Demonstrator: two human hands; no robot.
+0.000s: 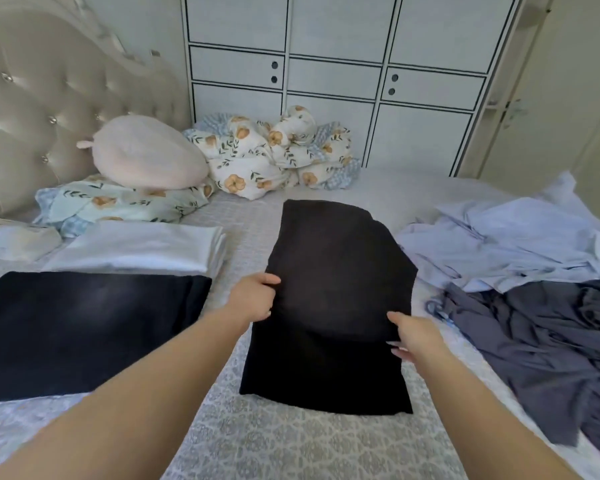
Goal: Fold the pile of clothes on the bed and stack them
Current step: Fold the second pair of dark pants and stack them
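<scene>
Currently a black garment [329, 306] is spread on the bed [291, 445], roughly midway between its left and right edges, with its long axis running from the near edge toward the far edge where the wardrobe [343, 64] stands. The far half is lifted and doubled back toward the person, so that an upper layer overlaps the lower one across the middle. Its left side is pinched by the left hand [253, 296], thumb on top and fingers tucked beneath the fabric. The near corner of the raised layer on the right side is pinched by the right hand [413, 337], thumb on top, the other fingers trailing loosely below the edge. Both hands lie on the cloth itself, one to each side of its long axis, the left a little farther from the near edge than the right.

The fold is judged to be halfway made; the coming move would draw the lifted layer along that long axis toward the near edge. A folded dark stack [84, 327] and a folded white stack [142, 247] lie toward the left edge, well apart from the garment; of the two hands the left is nearer them. Unfolded pale blue shirts [506, 244] and grey clothes [551, 334] are heaped toward the right edge.
</scene>
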